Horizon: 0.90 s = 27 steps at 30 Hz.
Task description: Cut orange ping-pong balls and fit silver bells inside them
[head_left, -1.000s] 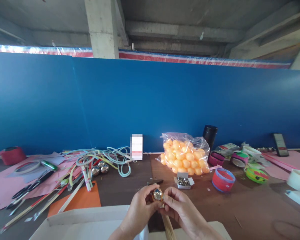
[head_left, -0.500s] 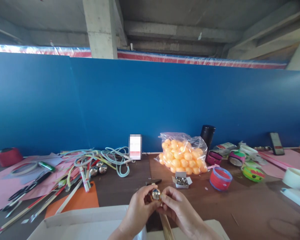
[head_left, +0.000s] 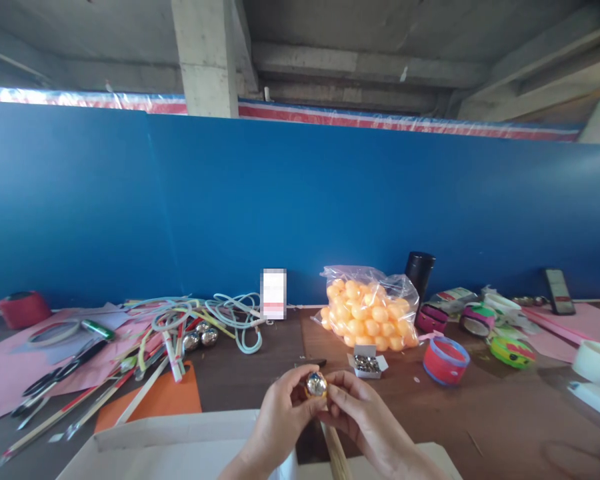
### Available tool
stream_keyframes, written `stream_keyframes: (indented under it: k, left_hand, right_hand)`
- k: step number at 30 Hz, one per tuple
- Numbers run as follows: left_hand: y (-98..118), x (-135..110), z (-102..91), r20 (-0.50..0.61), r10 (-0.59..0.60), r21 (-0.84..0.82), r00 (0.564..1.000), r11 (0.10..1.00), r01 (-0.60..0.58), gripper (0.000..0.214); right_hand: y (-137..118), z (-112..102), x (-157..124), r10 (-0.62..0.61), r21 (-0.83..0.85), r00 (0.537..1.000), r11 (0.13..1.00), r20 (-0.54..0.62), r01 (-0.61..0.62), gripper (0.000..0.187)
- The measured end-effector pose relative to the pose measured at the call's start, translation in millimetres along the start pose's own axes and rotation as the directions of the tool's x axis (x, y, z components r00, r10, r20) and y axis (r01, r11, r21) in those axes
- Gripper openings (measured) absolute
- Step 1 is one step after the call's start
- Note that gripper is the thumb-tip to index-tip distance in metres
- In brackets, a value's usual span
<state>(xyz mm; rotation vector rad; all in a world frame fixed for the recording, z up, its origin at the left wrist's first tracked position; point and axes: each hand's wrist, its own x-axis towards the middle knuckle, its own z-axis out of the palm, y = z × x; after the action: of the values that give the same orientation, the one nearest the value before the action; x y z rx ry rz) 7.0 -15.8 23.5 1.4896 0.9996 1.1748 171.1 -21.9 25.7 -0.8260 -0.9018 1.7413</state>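
A small shiny silver ball with orange-gold tones low on it is held up between my two hands. My left hand curls round its left side, thumb below and index finger over the back. My right hand pinches at its right edge; the fingertips are partly hidden behind the ball. Beneath the hands runs a bundle of pale wooden sticks. Just beyond them lies a dark tool, mostly covered by my left hand. A small open box of metal pieces stands past my right hand.
A clear bag of orange balls sits behind, beside a black cylinder. Tangled pale tubing, silver balls and scissors lie left. A white tray is in front; tape rolls are right.
The silver ball has turned a little and sits slightly higher in my fingers. My right fingers have shifted along its edge. The whole view has moved slightly.
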Motion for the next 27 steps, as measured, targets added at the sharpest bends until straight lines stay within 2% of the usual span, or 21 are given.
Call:
stream_keyframes:
  k: [6, 13, 21, 27]
  left_hand:
    - [-3.9, 1.5, -0.5, -0.026, -0.004, -0.025, 1.0, 1.0, 0.003, 0.041]
    - [-11.4, -1.2, 3.9, -0.04, 0.021, 0.057, 0.999, 0.998, -0.019, 0.04]
    - [-5.0, -2.4, 4.3, -0.03, 0.026, 0.054, 0.999, 0.998, -0.025, 0.041]
    - [-2.0, -3.3, 5.5, -0.036, 0.005, 0.037, 0.999, 0.999, -0.004, 0.04]
  right_hand:
    - [-5.3, 2.6, -5.0, -0.02, -0.012, 0.997, 1.0, 0.08, 0.021, 0.021]
    - [-0.5, 6.9, -2.2, 0.009, -0.087, 0.999, 0.996, -0.052, -0.013, 0.031]
    - [1.7, 5.8, -3.3, 0.025, -0.101, 0.999, 0.995, -0.024, -0.027, 0.032]
    - [4.4, 1.9, 0.8, -0.017, -0.294, 0.998, 0.956, -0.055, 0.0, 0.037]
